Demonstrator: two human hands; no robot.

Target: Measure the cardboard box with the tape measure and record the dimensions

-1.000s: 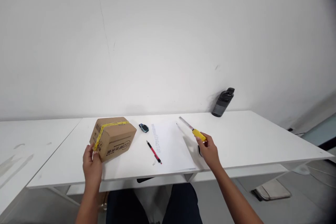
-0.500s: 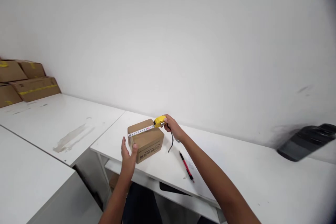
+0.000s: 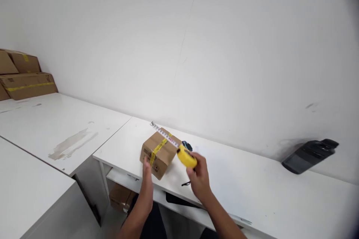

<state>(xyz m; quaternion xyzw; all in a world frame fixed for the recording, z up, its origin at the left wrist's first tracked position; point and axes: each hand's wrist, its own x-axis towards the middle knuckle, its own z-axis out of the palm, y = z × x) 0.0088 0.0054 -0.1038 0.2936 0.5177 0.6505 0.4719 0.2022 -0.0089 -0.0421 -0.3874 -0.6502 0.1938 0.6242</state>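
Observation:
My right hand (image 3: pixel 199 177) is closed around a yellow tape measure (image 3: pixel 187 157). Its extended blade (image 3: pixel 164 133) slants up and left above a small cardboard box (image 3: pixel 158 149), and the metal hook lies beyond the box's back left edge. A strip of yellow packing tape crosses the box, which sits at an angle on the white desk (image 3: pixel 241 179). My left hand (image 3: pixel 147 179) is seen edge-on, fingers stretched upward against the front of the box. The tape measure's black strap (image 3: pixel 186 184) dangles below my right hand.
A dark bottle (image 3: pixel 308 155) leans against the wall at right. Stacked cardboard boxes (image 3: pixel 30 85) stand at far left. Another box (image 3: pixel 121 197) is beneath the desk. A small dark object (image 3: pixel 187 145), too blurred to name, lies behind the tape measure.
The box has been turned, showing a yellow-taped side. My right hand has drawn the tape measure nearer to me, swinging the blade off the box's top. The red and black pen is out of sight.

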